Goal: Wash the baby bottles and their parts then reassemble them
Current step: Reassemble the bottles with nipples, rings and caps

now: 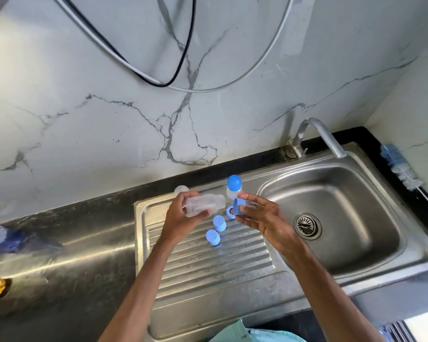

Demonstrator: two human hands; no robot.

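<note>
My left hand (181, 219) grips a clear bottle body (204, 204), held on its side above the ribbed drainboard (208, 267). A blue screw collar with a clear teat (240, 207) is pinched in my right hand (265, 218), its open side facing the bottle's mouth a short way off. Two blue caps (219, 223) (213, 238) lie on the drainboard under my hands. A blue ring (230, 212) lies partly hidden behind the collar. An assembled small bottle with a blue dome cap (234, 187) stands at the back. A clear piece (181, 190) sits behind my left hand.
The steel sink basin (344, 218) with its drain (307, 226) lies to the right, under a tap (316, 137). A blue-white bottle brush (398, 167) rests on the right counter edge. Cables hang on the marble wall. A blurred bluish object (0, 236) sits at far left.
</note>
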